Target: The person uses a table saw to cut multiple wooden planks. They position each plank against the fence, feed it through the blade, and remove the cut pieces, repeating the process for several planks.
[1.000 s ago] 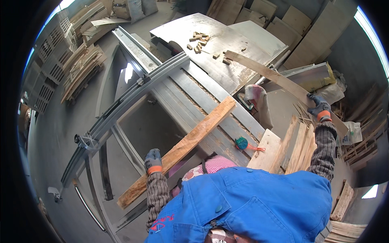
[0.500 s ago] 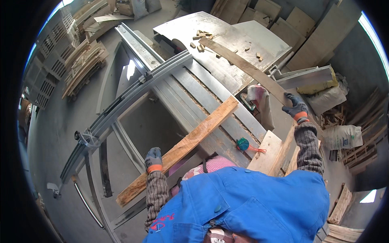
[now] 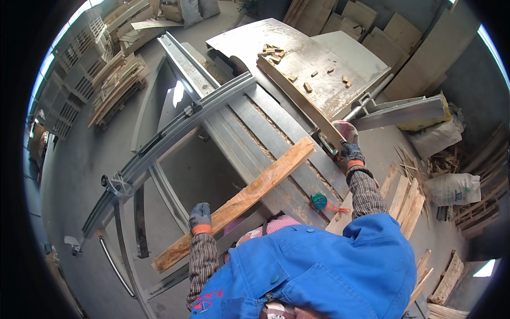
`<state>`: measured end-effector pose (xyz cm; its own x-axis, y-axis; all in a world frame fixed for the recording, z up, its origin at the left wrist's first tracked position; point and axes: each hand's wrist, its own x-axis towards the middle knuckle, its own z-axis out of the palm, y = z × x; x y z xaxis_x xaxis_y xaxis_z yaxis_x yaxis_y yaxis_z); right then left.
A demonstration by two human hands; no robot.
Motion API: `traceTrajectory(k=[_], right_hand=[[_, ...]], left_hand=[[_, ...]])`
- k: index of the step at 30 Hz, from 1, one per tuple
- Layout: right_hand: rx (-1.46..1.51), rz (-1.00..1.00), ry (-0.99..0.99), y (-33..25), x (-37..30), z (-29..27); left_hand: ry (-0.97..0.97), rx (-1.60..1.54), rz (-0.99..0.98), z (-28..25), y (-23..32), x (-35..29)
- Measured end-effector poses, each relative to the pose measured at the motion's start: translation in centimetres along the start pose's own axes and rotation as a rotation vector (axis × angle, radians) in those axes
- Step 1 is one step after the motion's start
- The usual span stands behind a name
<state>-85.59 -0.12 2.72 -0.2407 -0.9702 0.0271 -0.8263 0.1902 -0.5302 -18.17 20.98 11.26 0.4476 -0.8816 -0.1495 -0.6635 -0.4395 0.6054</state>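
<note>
A rough wooden plank (image 3: 239, 202) lies slantwise across the near part of the slotted metal saw table (image 3: 255, 119). My gloved left hand (image 3: 201, 217) is closed at the plank's left edge, toward its near end. To the right, my gloved right hand (image 3: 352, 154) grips the near end of a long thin board (image 3: 300, 101). That board stands tilted on its edge along the seam between the saw table and the metal side table (image 3: 340, 64). Several small wood offcuts (image 3: 273, 52) lie on the side table beyond it. The right fingers are partly hidden behind the board.
A green tape measure (image 3: 319, 201) with an orange strap lies on the near right of the saw table. A metal fence rail (image 3: 175, 133) crosses at the left. More planks (image 3: 406, 199) are at my right. White sacks (image 3: 451, 189) and a stacked lumber pile (image 3: 119, 87) stand farther out.
My right hand has moved left with the long board, which has turned onto its edge and shifted toward the saw table. Some offcuts have shifted. The left hand and plank stay put.
</note>
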Motion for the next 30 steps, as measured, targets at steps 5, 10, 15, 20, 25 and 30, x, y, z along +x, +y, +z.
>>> traceTrajectory(k=[5, 10, 15, 20, 25, 30], right_hand=[[-0.200, 0.118, 0.029, -3.0, 0.3, -0.5], [-0.260, -0.005, 0.165, -7.7, -0.4, -4.3], [0.474, 0.040, 0.158, -10.4, -0.6, -7.6], [0.808, -0.066, -0.121, -14.2, -1.4, -6.1], [1.059, 0.251, -0.272, -30.4, -5.4, -3.4], [1.431, 0.371, -0.088, -44.1, -10.6, 8.1]], left_hand=[[0.013, 0.077, -0.001, -0.2, -1.1, -0.6], [0.027, 0.045, 0.018, 0.9, -1.9, -0.1], [-0.006, -0.117, -0.018, 1.6, -2.6, 0.2], [-0.005, -0.189, 0.003, 2.3, -4.1, 0.8], [0.005, -0.279, 0.050, -0.4, 0.4, 0.5], [-0.053, -0.583, 0.008, -1.7, 1.2, 0.2]])
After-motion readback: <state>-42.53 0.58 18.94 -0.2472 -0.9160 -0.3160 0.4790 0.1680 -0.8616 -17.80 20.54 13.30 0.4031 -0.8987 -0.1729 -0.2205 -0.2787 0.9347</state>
